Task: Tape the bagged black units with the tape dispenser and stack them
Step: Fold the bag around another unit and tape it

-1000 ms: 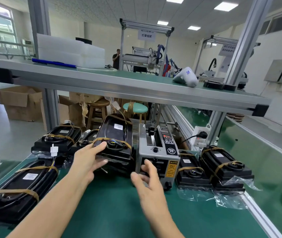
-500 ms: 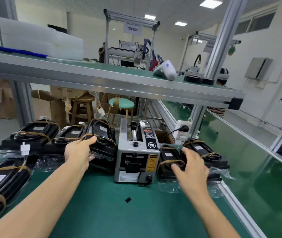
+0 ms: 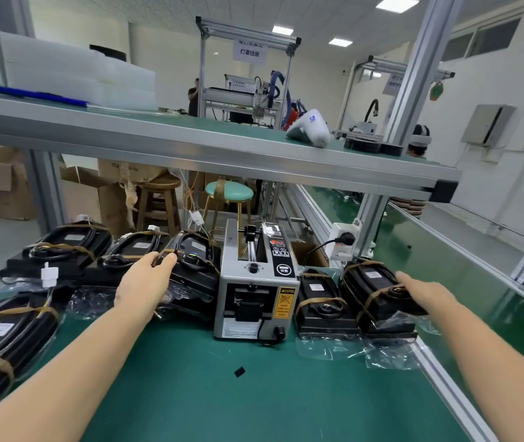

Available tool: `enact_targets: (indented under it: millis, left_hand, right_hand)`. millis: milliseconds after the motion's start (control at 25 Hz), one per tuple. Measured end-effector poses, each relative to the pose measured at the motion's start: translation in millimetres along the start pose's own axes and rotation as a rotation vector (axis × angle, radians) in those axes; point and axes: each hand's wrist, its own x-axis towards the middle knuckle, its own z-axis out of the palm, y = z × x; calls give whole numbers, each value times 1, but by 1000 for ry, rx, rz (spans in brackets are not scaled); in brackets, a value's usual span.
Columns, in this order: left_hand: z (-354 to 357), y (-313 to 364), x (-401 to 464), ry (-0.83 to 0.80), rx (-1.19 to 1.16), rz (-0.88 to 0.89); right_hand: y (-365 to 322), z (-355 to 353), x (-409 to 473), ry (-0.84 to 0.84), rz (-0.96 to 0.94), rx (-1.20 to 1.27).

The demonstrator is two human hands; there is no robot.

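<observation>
A worker's left hand (image 3: 146, 283) grips a bagged black unit (image 3: 195, 266) beside the tape dispenser (image 3: 256, 288). The right hand (image 3: 426, 291) rests with relaxed fingers on another unit (image 3: 377, 293).

Grey tape dispenser (image 3: 256, 287) upright at 12 o'clock; bagged black units, brown-taped, lie at 10 (image 3: 195, 266), 1 (image 3: 378, 293) & 8 o'clock (image 3: 2, 333).

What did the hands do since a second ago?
The right hand moved from in front of the tape dispenser rightward onto the far-right bagged unit, now resting on it. The left hand stayed holding the bagged unit beside the dispenser. The dispenser stayed put.
</observation>
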Motion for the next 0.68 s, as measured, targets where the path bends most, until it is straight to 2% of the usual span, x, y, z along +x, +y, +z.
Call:
enact_targets:
  millis: [120, 280, 360, 480, 600, 680]
  left_hand:
    - [-8, 0, -10, 54, 213, 60]
    - [-13, -4, -27, 91, 327, 130]
    - [-15, -7, -37, 120, 299, 142]
    - [-15, -13, -58, 254, 189, 247]
    - [-15, -20, -74, 300, 120, 322]
    - [-16, -23, -81, 298, 85, 350]
  right_hand:
    - [7, 3, 9, -84, 72, 224]
    - [5, 1, 5, -160, 211, 370]
    - [4, 1, 2, -182, 269, 423]
    - [4, 4, 3, -203, 299, 540]
    - [10, 9, 3, -235, 277, 647]
    - [21, 13, 2, -183, 213, 744]
